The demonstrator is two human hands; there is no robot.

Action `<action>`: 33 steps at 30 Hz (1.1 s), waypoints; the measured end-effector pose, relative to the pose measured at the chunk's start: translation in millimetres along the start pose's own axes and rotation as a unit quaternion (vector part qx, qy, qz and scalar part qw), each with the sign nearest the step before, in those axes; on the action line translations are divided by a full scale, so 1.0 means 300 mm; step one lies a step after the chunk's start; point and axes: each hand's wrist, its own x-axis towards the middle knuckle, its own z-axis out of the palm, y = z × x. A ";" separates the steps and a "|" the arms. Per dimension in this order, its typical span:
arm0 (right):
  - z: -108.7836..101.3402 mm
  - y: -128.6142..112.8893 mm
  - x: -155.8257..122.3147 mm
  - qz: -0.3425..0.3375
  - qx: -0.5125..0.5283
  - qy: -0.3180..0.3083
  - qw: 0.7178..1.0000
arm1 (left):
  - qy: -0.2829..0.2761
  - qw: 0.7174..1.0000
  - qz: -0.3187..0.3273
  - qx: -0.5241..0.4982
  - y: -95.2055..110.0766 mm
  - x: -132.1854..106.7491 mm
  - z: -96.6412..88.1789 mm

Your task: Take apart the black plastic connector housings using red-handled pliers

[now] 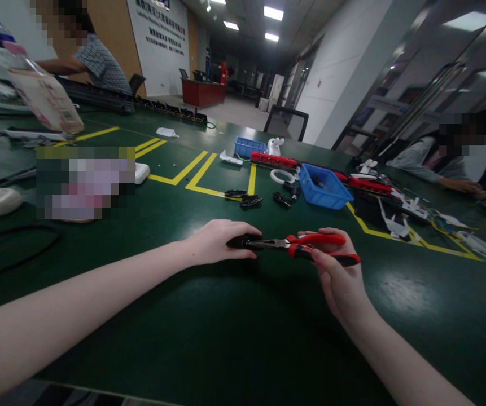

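Note:
My right hand (342, 270) is closed around the red and black handles of long-nose pliers (302, 243). The jaws point left and reach a small black part (239, 241) pinched in my left hand (221, 239). My left fingers cover much of that part, so its exact kind cannot be made out. Both hands are just above the green table (234, 321). Beyond them lie several small black parts (250, 201), with another black piece (283, 199) a little to their right.
A blue bin (325, 189) stands back right beside a white ring-shaped coil (282, 176). Behind it are a smaller blue bin (249, 147) and red strips (274, 158). Left are a bag (46, 98) and a black cable (52, 248). Two people sit at the table's far sides.

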 end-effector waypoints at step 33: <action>-0.001 -0.013 -0.006 -0.001 0.022 -0.018 1.000 | 0.009 0.999 0.037 -0.022 0.001 -0.004 0.000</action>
